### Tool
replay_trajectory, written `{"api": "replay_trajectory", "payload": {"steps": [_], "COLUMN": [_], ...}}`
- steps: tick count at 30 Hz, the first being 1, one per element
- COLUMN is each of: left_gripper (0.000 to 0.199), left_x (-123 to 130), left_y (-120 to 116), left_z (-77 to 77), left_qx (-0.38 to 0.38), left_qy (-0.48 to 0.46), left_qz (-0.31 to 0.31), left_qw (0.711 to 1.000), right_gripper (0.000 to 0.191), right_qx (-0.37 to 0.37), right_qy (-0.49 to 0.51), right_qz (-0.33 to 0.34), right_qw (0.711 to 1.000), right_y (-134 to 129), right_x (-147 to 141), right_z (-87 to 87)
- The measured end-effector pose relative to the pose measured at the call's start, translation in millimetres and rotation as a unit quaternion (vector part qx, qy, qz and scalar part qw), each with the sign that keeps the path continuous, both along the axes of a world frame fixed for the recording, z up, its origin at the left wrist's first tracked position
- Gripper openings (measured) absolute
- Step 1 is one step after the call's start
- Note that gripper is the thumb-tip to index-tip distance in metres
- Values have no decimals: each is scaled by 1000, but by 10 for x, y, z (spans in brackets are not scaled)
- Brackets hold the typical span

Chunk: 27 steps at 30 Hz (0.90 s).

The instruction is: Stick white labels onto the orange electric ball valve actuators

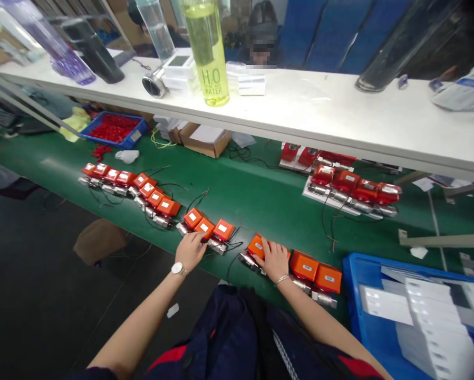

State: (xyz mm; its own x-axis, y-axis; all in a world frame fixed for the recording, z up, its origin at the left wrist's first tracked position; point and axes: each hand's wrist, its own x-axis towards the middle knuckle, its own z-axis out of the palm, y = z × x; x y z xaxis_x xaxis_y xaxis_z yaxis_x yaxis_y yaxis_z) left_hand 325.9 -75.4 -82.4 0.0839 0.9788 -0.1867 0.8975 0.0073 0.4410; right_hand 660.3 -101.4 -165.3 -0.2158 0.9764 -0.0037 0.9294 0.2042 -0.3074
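Orange-capped motorized ball valves with metal bodies and black wires lie in groups along the green bench. My left hand (191, 250), with a watch on the wrist, has its fingers curled onto the middle orange-capped valve (204, 227) of a group of three. Another such valve (223, 229) lies just right of it. My right hand (275, 261) lies over a valve in the group nearest me, its fingers bent around the cap and hiding most of it. Left of that hand is one valve (255, 246); to the right sit two more, a nearer one (305, 265) and an outer one (327, 277).
More valves (147, 190) line the bench at left. Red-capped valves (347, 182) stand on white pieces at back right. A blue crate (349, 295) holds white plates at right. A blue tray (139, 129) holds red parts. A white shelf (300, 113) with bottles spans above.
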Motion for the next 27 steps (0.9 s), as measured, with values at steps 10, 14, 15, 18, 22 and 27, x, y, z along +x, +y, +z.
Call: {"api": "replay_trajectory", "payload": {"steps": [10,14,15,18,22,27], "left_gripper": [51,48,57,76,68,66], "left_x": [670,419,343,151,42,-35], "left_y": [1063,1369,1429,1573,1717,1852], "left_z": [-363,-353,-299,-83,114,56], "left_qx": [-101,-138,-137,-120,-114,-251], "left_qy": [89,81,69,7,-84,-279], "left_qz": [-255,-345,-368,-427,-463,-464], "left_qw": [958,925,917,896,875,802], "right_gripper": [65,48,45,54,97,85], "right_qx": [-7,-35,-41,-57,-90,-111], "right_qy": [71,176,188,209,278,326], "right_qz": [-58,-120,-137,-184,-172,-160], "right_qw": [996,976,972,959,941,925], "right_y": [-96,-51,-15,181,494,621], "right_x": [-93,-547,-685,-1037,-1227,-1333], "right_z": [281,428,452,489,534,675]}}
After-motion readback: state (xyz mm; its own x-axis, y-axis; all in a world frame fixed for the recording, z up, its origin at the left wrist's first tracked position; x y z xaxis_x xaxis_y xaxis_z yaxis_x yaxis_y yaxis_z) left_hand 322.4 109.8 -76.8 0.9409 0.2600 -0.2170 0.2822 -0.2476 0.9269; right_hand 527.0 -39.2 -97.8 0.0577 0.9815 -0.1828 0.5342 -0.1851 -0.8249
